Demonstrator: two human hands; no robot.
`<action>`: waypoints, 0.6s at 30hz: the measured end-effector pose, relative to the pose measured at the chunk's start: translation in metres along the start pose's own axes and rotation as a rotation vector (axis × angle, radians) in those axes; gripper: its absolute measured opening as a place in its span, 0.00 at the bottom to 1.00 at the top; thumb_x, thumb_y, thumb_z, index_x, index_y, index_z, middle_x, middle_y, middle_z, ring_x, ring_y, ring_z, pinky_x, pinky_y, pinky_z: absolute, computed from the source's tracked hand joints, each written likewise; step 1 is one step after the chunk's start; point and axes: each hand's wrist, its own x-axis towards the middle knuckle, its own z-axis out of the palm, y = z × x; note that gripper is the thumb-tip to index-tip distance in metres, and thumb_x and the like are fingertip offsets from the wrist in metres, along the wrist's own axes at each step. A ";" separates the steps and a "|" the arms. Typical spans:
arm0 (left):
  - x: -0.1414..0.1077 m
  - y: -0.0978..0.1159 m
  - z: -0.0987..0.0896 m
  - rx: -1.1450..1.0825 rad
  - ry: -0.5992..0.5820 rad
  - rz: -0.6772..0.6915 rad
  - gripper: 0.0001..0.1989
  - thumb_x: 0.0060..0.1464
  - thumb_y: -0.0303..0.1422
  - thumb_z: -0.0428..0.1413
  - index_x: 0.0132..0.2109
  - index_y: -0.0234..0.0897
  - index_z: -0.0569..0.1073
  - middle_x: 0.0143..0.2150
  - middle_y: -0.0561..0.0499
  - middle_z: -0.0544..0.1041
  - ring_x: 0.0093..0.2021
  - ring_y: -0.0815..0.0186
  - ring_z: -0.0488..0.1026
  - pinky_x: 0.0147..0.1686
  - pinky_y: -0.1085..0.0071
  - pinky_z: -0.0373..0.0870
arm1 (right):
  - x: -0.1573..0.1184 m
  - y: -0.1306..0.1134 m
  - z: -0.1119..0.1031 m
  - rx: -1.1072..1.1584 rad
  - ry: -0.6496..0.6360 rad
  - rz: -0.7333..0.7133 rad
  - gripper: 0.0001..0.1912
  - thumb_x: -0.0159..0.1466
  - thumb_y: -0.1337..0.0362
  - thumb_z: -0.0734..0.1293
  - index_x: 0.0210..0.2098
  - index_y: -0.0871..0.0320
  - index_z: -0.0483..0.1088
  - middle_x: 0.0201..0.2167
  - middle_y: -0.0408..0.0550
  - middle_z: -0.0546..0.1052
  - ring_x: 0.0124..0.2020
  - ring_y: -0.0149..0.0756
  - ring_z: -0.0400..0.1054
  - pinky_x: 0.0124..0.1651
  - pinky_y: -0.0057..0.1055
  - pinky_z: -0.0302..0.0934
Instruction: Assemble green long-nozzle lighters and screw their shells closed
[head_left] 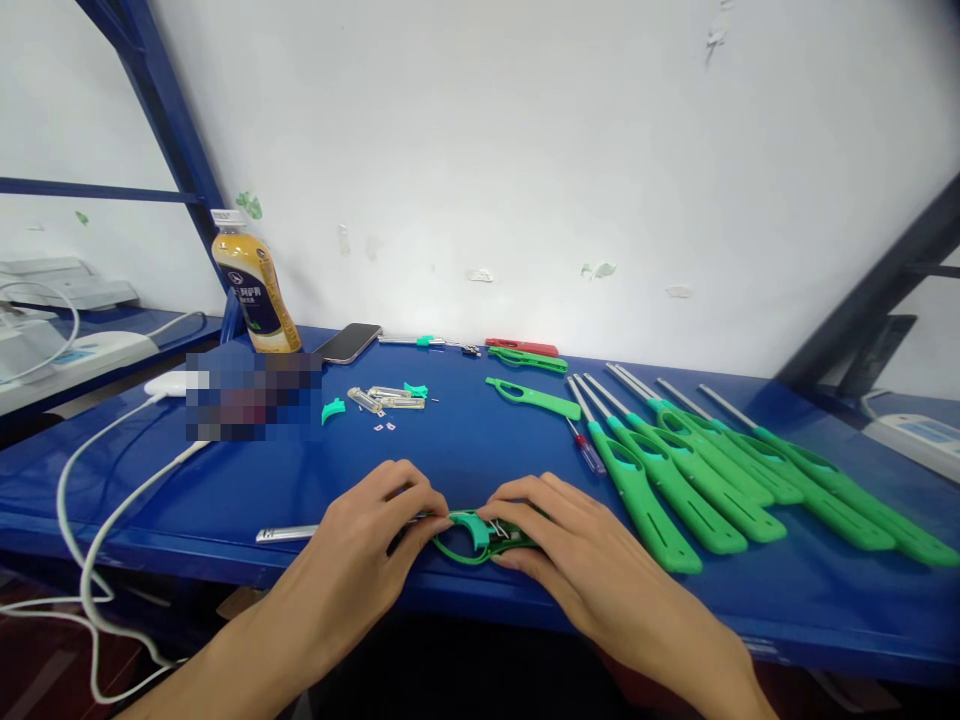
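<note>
Near the table's front edge lies an open green lighter shell (459, 558) with its inner parts showing. A teal trigger (474, 530) sits in its loop, and a metal tube (285, 534) runs out to the left. My left hand (382, 530) is closed, thumb and fingers pinching the lighter at the loop's left side. My right hand (559, 535) is curled round the handle end, its fingertips close to small metal parts beside the trigger. The palms hide much of the tube and handle.
Several assembled green lighters (637, 500) lie at right, beside a screwdriver (589, 452). Behind are a green half shell (536, 398), a red shell (521, 347), clear fuel tanks (394, 397), loose teal triggers (333, 409) and a phone (352, 342). A bottle (255, 285) and white cables (86, 560) are left.
</note>
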 end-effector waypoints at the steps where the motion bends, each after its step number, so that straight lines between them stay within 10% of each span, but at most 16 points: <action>1: 0.000 0.000 0.000 0.011 0.008 0.013 0.10 0.73 0.28 0.53 0.42 0.42 0.77 0.41 0.53 0.76 0.38 0.65 0.76 0.40 0.70 0.70 | 0.000 0.000 0.000 0.002 0.003 0.002 0.16 0.78 0.61 0.63 0.64 0.47 0.66 0.60 0.45 0.74 0.60 0.43 0.70 0.69 0.49 0.62; 18: 0.000 0.008 -0.010 -0.014 -0.058 -0.076 0.09 0.71 0.29 0.53 0.44 0.43 0.78 0.42 0.53 0.78 0.39 0.65 0.78 0.39 0.70 0.73 | 0.000 0.002 -0.001 0.007 0.033 -0.018 0.14 0.78 0.60 0.64 0.61 0.48 0.69 0.58 0.46 0.76 0.58 0.42 0.72 0.68 0.46 0.64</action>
